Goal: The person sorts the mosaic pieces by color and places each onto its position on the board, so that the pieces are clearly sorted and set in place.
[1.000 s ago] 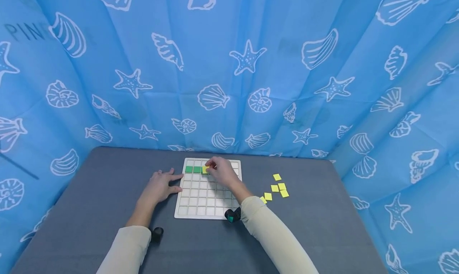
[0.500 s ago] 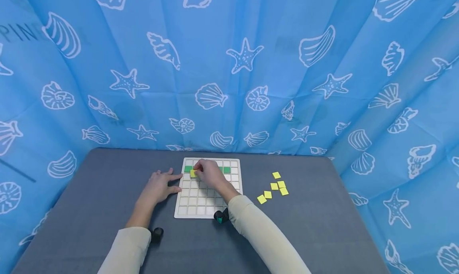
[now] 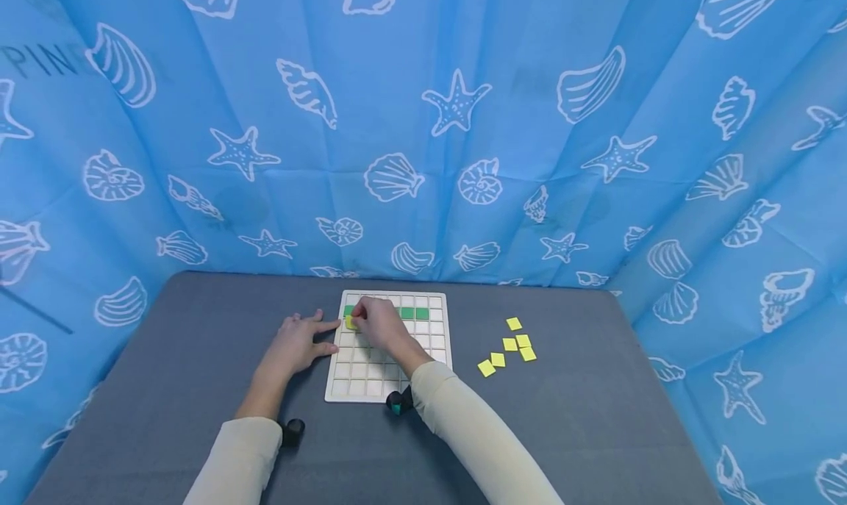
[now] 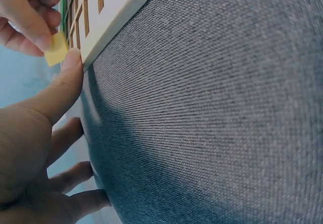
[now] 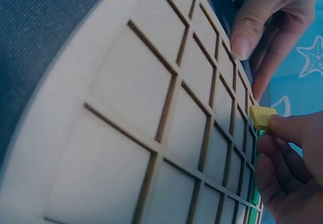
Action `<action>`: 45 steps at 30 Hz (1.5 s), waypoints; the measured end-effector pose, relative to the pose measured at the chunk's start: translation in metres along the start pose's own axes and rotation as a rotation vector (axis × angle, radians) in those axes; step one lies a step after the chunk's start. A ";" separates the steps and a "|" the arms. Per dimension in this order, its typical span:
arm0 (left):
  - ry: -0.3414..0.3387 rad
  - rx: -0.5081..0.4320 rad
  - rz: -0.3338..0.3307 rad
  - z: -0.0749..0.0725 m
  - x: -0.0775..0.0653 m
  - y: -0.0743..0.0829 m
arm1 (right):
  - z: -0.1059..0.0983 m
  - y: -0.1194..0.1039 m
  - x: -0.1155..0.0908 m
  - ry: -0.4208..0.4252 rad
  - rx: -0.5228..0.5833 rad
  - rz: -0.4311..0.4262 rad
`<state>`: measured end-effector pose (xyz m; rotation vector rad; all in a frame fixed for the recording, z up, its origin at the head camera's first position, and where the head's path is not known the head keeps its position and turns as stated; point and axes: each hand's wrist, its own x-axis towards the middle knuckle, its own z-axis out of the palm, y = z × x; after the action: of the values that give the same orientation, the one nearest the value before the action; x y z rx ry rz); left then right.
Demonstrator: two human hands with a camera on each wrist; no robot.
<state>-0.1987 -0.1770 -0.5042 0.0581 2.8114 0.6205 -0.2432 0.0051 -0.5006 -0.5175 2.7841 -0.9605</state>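
A white grid board point(image 3: 360, 389) with raised dividers lies on the table. My right hand point(image 3: 384, 323) pinches a yellow square tile point(image 3: 351, 322) between thumb and fingers, over the board's left column, just in front of the row of green tiles point(image 3: 415, 313). In the right wrist view the yellow tile point(image 5: 263, 118) is tilted close over the far cells. My left hand point(image 3: 294, 343) is spread beside the board's left edge, its thumb and index fingertip touching the rim. The left wrist view shows that thumb point(image 4: 65, 85) against the board's edge. Some green tiles are hidden behind my right hand.
Several loose yellow tiles point(image 3: 509, 344) lie on the grey table point(image 3: 582, 417) to the right of the board, two of them touching. A blue curtain point(image 3: 423, 159) with white shell prints hangs behind the table.
My right hand has moved left across the board with the yellow tile, from the green row's middle to the left column, and slightly nearer. My left hand stays at the board's edge.
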 end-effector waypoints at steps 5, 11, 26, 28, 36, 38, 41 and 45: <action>-0.004 -0.017 -0.009 0.001 0.000 0.001 | 0.005 0.001 0.001 0.004 -0.068 -0.029; 0.006 -0.013 0.003 0.001 0.000 0.001 | 0.007 0.001 0.001 0.028 -0.165 -0.071; 0.016 -0.012 0.020 0.002 -0.001 0.001 | 0.004 -0.002 -0.006 -0.024 -0.382 -0.145; 0.013 -0.006 0.017 0.002 -0.001 0.000 | 0.003 -0.003 -0.007 -0.023 -0.405 -0.158; 0.008 0.010 0.019 0.003 -0.001 0.000 | -0.002 0.000 -0.016 0.028 -0.478 -0.189; 0.010 0.012 0.023 0.003 -0.001 -0.001 | -0.004 0.001 -0.019 0.048 -0.497 -0.200; 0.017 0.014 0.035 0.001 -0.002 -0.001 | -0.008 0.001 -0.021 0.065 -0.525 -0.211; 0.012 0.011 0.041 0.000 -0.003 0.000 | -0.011 0.002 -0.027 0.064 -0.575 -0.209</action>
<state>-0.1961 -0.1771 -0.5039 0.1145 2.8314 0.6172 -0.2218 0.0228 -0.4924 -0.8734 3.0932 -0.1791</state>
